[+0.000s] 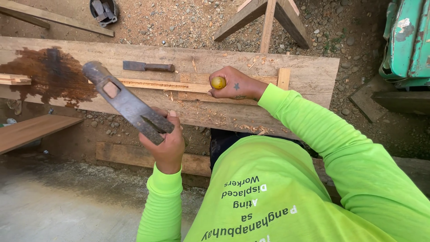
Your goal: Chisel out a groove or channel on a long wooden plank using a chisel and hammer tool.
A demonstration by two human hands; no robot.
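At the far left a dark wet stain [53,74] spreads over the big plank [309,71] that runs across the view, with a small wood offcut [13,79] lying at its left edge. Below it, off the plank, a smooth board [31,130] slants over the gravel. Up top, a dark can [104,10] of metal bits sits on the ground.

The left hand [165,141] is raised over the near edge of the plank, fingers wrapped tight round the handle of a hammer [123,99] — its rusty head is up and to the left, above the stain, clear of the wood. The wooden handle end shows through the eye of the head.

Further back on the plank lies a second chisel [148,66], flat, dark blade to the left, untouched. Just in front of it a thin strip [156,84] lies lengthwise along the plank, shavings scattered near it.

The right hand [235,85] is closed in a fist round a chisel handle [218,82], whose yellow rounded butt sticks out toward the left; the blade is hidden under the hand. The fist rests at the right end of the strip, beside a short upright block [283,78]. Beyond the plank stands a sawhorse [266,18] — and at the far right, a green metal machine [405,40].
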